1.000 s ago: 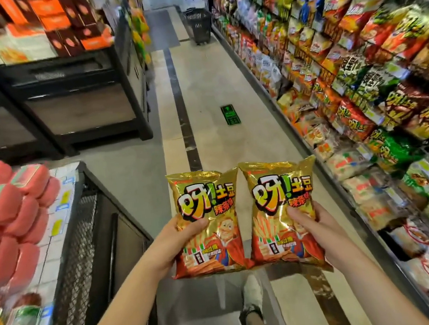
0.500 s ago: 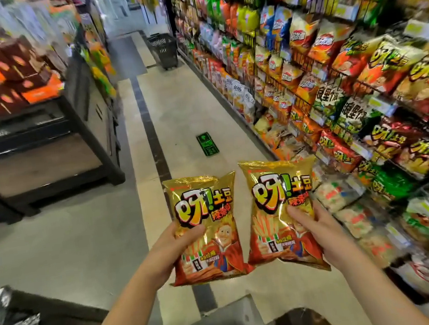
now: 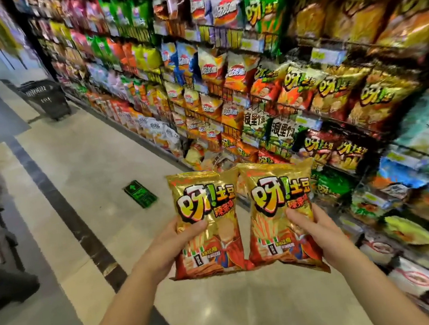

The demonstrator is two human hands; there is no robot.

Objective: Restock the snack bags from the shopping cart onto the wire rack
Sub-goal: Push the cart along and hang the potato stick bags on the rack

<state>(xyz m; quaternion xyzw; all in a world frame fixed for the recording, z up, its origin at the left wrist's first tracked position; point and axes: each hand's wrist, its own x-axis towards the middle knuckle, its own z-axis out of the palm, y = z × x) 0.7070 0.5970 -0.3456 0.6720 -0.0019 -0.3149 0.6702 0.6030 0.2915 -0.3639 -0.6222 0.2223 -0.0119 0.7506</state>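
I hold two gold-and-red snack bags upright side by side in front of me. My left hand (image 3: 173,244) grips the left bag (image 3: 206,212) at its lower left edge, thumb across the front. My right hand (image 3: 317,228) grips the right bag (image 3: 278,203) at its lower right edge, thumb on the front. The wire rack (image 3: 285,107) full of snack bags rises to the right and ahead, with similar gold bags (image 3: 378,93) on a shelf at upper right. The shopping cart is out of view.
A black shopping basket (image 3: 46,100) stands on the floor far up the aisle. A green floor sticker (image 3: 141,197) lies ahead on the tiles. A dark display stand (image 3: 4,285) borders the aisle on the left. Low shelves of bags run along the right.
My view has swung right and up toward the wire rack; the cart and left display slid out of sight. Both hands keep the same hold on the two bags.
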